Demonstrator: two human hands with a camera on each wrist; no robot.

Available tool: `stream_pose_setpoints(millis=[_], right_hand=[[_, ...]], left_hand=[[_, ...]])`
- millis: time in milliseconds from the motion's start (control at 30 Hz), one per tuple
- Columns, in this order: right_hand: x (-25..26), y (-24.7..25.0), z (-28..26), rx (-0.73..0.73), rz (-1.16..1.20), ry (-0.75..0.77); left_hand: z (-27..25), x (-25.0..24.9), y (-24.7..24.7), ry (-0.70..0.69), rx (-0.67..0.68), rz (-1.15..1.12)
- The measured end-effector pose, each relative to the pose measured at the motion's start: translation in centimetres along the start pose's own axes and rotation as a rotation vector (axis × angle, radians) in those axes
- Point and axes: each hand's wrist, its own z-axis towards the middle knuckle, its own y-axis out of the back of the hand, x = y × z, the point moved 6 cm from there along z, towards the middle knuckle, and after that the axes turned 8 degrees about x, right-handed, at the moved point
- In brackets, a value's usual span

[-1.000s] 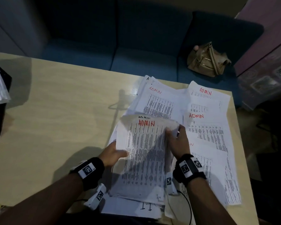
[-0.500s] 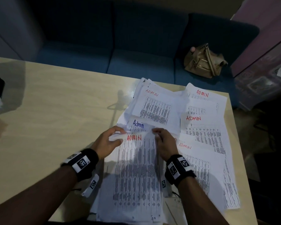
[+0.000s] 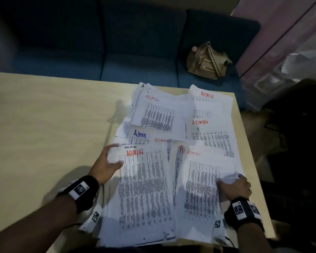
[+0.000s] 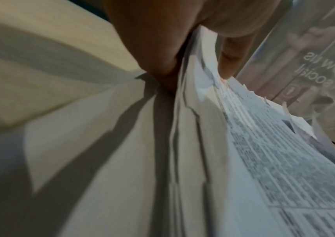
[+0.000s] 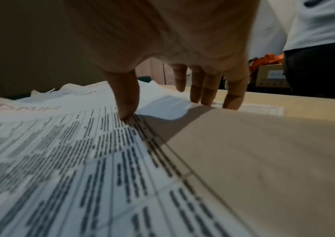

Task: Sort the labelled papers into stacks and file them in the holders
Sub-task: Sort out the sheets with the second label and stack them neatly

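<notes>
Sofa point(image 3: 84, 57): dark blue, it ran along the far side of the table.
Table point(image 3: 44, 125): pale wood, bare on its left half, with papers spread over its right half.
Papers point(image 3: 210, 136): printed sheets marked ADMIN in red, one in blue, overlapped loosely from the far right corner to the near edge.
Stack point(image 3: 144, 194): the near-left pile, topped by a sheet with ADMIN in black and red.
Bag point(image 3: 208, 61): tan, it sat on the sofa seat beyond the far right corner.
Left hand point(image 3: 106, 165): I gripped the stack's left edge near its top, thumb on the top sheet and fingers under the pile.
Right hand point(image 3: 235, 185): I pinched the near-right sheet point(image 3: 201, 189) at its right edge, thumb on the print and fingers curled at the margin.
</notes>
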Motion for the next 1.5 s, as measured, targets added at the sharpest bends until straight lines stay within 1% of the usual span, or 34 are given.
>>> stream_pose_setpoints(millis=[100,167,333,433,467,533,600,633,700,800,900,967,1033,1067,1133,1233,1300,1367,1400,1500], right_hand=[[0.4,-0.9,0.1,0.004,0.019,0.082],[1.4,-1.7,-0.2,0.017,0.029,0.145],[3.1,-3.2,-0.9,0.012,0.075,0.27],[3.8,-2.7,-1.4,-0.022,0.191,0.326],[4.1,-2.5,-1.5,-0.013,0.21,0.343],[5.0,-2.1,-2.1,0.059,0.234,0.371],[6.1,-1.6,-2.8,0.129,0.206,0.41],[6.7,-1.0,-3.1,0.136,0.184,0.44],[8.0,1.6,-4.0,0.058,0.197,0.501],[10.5,7.6,-6.0,-0.146,0.285,0.597],[12.5,12.8,-8.2,-0.316,0.385,0.628],[14.0,15.0,-9.3,-0.355,0.472,0.69],[15.2,15.6,-9.7,-0.343,0.494,0.72],[15.7,15.1,-9.5,-0.321,0.466,0.704],[16.4,12.1,-8.7,-0.209,0.385,0.664],[16.7,4.2,-7.4,0.061,0.361,0.632],[16.1,-1.1,-7.1,0.184,0.35,0.585],[15.5,-5.3,-7.3,0.26,0.302,0.545],[15.4,-7.0,-7.5,0.288,0.28,0.544],[15.8,-9.6,-7.9,0.311,0.153,0.575]], left_hand=[[-1.2,0.7,-1.0,0.084,0.039,-0.03],[-2.0,0.7,-1.6,0.103,0.05,0.027],[-2.1,0.7,-1.9,0.086,0.091,0.195],[-1.7,1.2,-1.7,0.101,0.097,0.237],[-1.6,1.3,-1.6,0.113,0.089,0.229],[-1.4,0.9,-1.3,0.106,0.049,0.208],[-1.4,0.5,-1.3,0.095,0.014,0.175],[-1.5,0.5,-1.3,0.097,-0.003,0.149],[-1.4,0.3,-1.3,0.107,-0.019,0.107],[-0.7,0.4,-0.8,0.112,-0.05,0.052],[-0.2,-0.2,-0.3,0.11,-0.08,0.008],[0.1,-0.8,-0.1,0.106,-0.093,0.014],[0.4,-1.1,-0.1,0.102,-0.099,0.005],[0.5,-1.1,-0.2,0.1,-0.098,-0.002],[0.6,-1.5,-0.6,0.096,-0.098,-0.02],[0.5,-2.5,-1.5,0.056,-0.112,-0.078],[0.3,-3.3,-2.1,0.02,-0.1,-0.113],[0.3,-3.9,-2.7,-0.024,-0.04,-0.173],[0.3,-4.0,-2.9,-0.035,-0.016,-0.153],[0.9,-3.1,-2.6,-0.034,-0.031,0.017]])
